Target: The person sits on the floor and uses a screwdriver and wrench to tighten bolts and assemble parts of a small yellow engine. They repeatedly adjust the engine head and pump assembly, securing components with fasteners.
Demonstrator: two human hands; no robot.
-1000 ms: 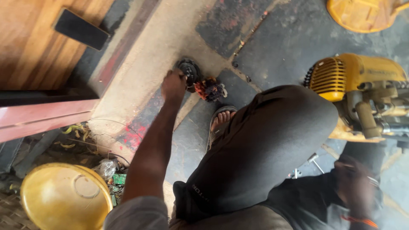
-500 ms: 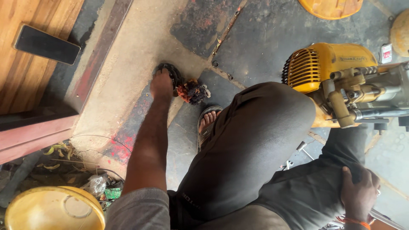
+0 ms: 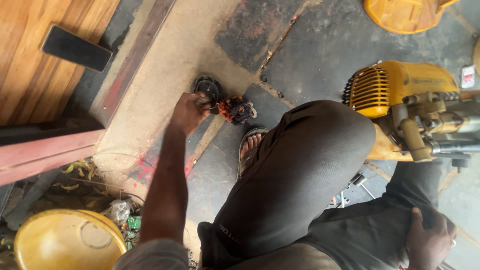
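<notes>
The left hand [image 3: 189,112] is stretched far down to the floor [image 3: 165,70] and closed around a small black round part [image 3: 209,90], the fingers curled over its near edge; whether it has been lifted or sits flat on the concrete cannot be told. Touching that part on its right is a rag [image 3: 236,110], a dark bundle of red, blue and brown threads, lying on the floor untouched. The right hand [image 3: 430,242] is well apart from all this, resting palm down on the person's right thigh with the fingers loosely spread and nothing in it. Just below the rag a sandalled foot [image 3: 251,145] is planted, and the left knee [image 3: 320,150] in black trousers fills the middle of the view. To the right of the knee stands a yellow engine [image 3: 395,95] with a ribbed cover and bare metal fittings; a few small metal pieces lie on the floor beneath it, too small to identify. As a judgement, the work looks early: the part is gripped but not yet brought up toward the engine, and the rag has not been picked up. Farther out are a yellow lid [image 3: 65,242] at lower left, a black slab [image 3: 76,48] on wooden boards at upper left, and another yellow casing [image 3: 400,15] at the top edge.
</notes>
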